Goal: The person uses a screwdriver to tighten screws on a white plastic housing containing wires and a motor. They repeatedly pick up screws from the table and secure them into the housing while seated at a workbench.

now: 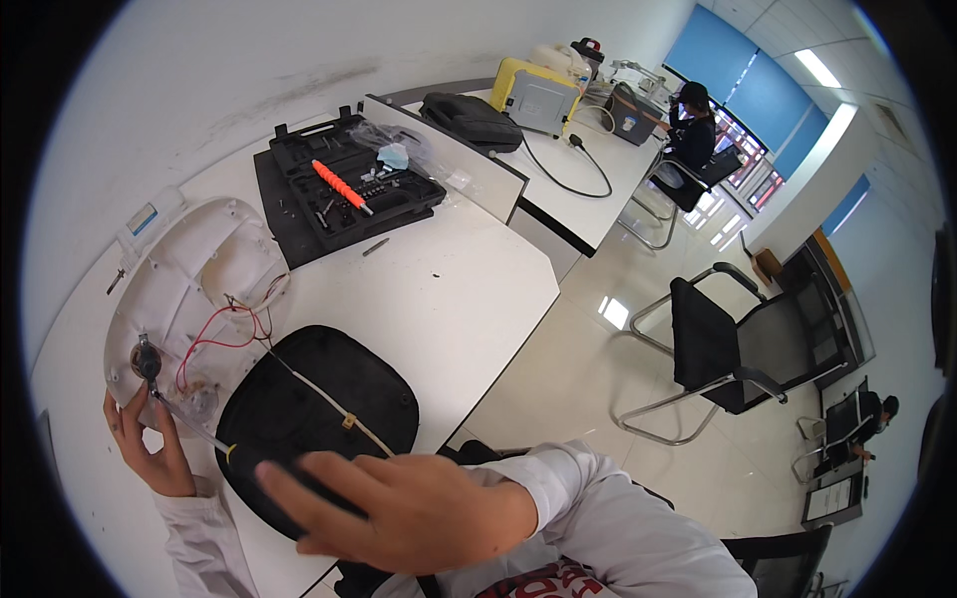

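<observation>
A curved white plastic housing [168, 280] lies inner side up at the left of the table. Inside it sits a small round speaker-like part [148, 363] with metal tabs. The fingertips of my left hand [153, 445] close around the tip of a screwdriver [196, 427] at the lower tab. Its steel shaft slants down to a dark handle with a yellow ring. My right hand [419, 508], blurred, is around that handle, which its fingers partly hide. Red wires [220, 343] run across the housing near a clear round part [200, 402]. Beneath the handle lies a black rounded panel [321, 404], crossed by a pale cable [321, 392].
An open black tool case [359, 187] holds sockets and an orange flexible shaft [340, 187]. A metal bit [375, 247] lies nearer. Beyond a low divider [463, 161] stand a black case [471, 119] and a yellow-grey case [534, 97]. Chairs [710, 344] and two people occupy the room.
</observation>
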A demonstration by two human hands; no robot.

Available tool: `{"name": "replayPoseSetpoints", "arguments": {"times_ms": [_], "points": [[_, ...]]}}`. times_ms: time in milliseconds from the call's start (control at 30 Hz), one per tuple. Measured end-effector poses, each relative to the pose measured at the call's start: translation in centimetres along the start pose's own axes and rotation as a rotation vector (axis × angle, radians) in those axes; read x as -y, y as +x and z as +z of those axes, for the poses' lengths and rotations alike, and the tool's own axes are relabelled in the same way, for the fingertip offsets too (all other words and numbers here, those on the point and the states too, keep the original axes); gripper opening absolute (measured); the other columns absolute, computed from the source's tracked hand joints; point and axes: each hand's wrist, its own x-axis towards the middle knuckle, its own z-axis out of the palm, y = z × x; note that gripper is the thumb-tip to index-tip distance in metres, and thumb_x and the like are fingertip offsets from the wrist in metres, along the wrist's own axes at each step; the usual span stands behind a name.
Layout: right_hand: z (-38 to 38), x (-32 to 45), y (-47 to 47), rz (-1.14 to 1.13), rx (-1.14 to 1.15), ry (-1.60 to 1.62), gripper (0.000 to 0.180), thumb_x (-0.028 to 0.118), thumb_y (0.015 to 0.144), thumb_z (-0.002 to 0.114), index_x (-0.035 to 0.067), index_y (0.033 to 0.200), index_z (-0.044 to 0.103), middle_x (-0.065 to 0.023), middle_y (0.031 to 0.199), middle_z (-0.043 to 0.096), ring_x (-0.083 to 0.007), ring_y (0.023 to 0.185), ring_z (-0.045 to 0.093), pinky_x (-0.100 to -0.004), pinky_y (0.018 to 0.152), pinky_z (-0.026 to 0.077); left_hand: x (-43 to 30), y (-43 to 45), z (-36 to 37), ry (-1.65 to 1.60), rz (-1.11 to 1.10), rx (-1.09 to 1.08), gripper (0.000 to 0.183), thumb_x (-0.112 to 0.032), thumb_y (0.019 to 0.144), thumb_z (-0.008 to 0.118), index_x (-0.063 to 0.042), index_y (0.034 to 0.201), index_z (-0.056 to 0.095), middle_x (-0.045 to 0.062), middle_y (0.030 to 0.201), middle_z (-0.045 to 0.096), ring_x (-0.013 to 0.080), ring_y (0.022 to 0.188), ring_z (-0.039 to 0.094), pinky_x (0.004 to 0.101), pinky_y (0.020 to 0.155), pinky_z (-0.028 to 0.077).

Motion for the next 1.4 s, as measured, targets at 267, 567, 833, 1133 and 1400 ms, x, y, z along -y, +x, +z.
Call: {"name": "replayPoseSetpoints", "arguments": {"times_ms": [267,567,833,1133,1400], "points": [[-0.7,0.2,0.1,-0.16,0.035,0.156,0.031,0.009,0.074,0.055,0.007,0.105,0.053,-0.0252,0.126,0.044,-0.0162,0.063,0.054,-0.0193,0.039,0.038,-0.3,0.2,-0.3,0.019,-0.001,0.014,0.024,0.0,0.082,0.056,-0.003,0.107,0.059,0.017,0.122,0.048,0.0239,0.106,0.052,0.0259,0.068,0.045],[-0.5,-0.2,-0.4,-0.005,0.076,0.091,0.037,0.028,0.079,0.06,0.008,0.11,0.057,-0.0147,0.114,0.056,-0.0088,0.053,0.045,-0.019,0.041,0.037,0.0,0.0,-0.2,0.04,0.008,0.029,0.023,-0.002,0.084,0.056,-0.003,0.106,0.06,0.017,0.122,0.048,0.0261,0.108,0.051,0.0273,0.068,0.045],[1.6,-0.1,-0.2,-0.254,-0.141,0.178,0.041,0.011,0.069,0.061,0.003,0.108,0.05,-0.0203,0.114,0.049,-0.0162,0.063,0.048,-0.0201,0.042,0.038,-0.3,0.1,0.0,-0.016,-0.006,0.03,0.023,-0.002,0.083,0.056,-0.003,0.106,0.06,0.017,0.121,0.048,0.0271,0.108,0.051,0.0287,0.07,0.047],[0.9,-0.1,-0.1,-0.176,-0.038,0.355,0.039,0.009,0.067,0.06,0.004,0.104,0.051,-0.0191,0.113,0.047,-0.0151,0.062,0.048,-0.0209,0.042,0.039,0.3,-0.3,-0.1,-0.024,-0.042,0.018,0.022,-0.003,0.083,0.057,-0.003,0.105,0.06,0.016,0.119,0.05,0.0265,0.109,0.05,0.0274,0.069,0.045],[-1.6,-0.5,1.3,-0.187,-0.129,0.131,0.033,0.008,0.069,0.06,0.008,0.102,0.056,-0.018,0.109,0.049,-0.0115,0.055,0.046,-0.0189,0.042,0.037,-1.3,0.3,-0.3,-0.072,-0.097,0.034,0.022,0.001,0.081,0.055,-0.001,0.103,0.06,0.017,0.117,0.05,0.0276,0.105,0.05,0.0303,0.076,0.041]]}}
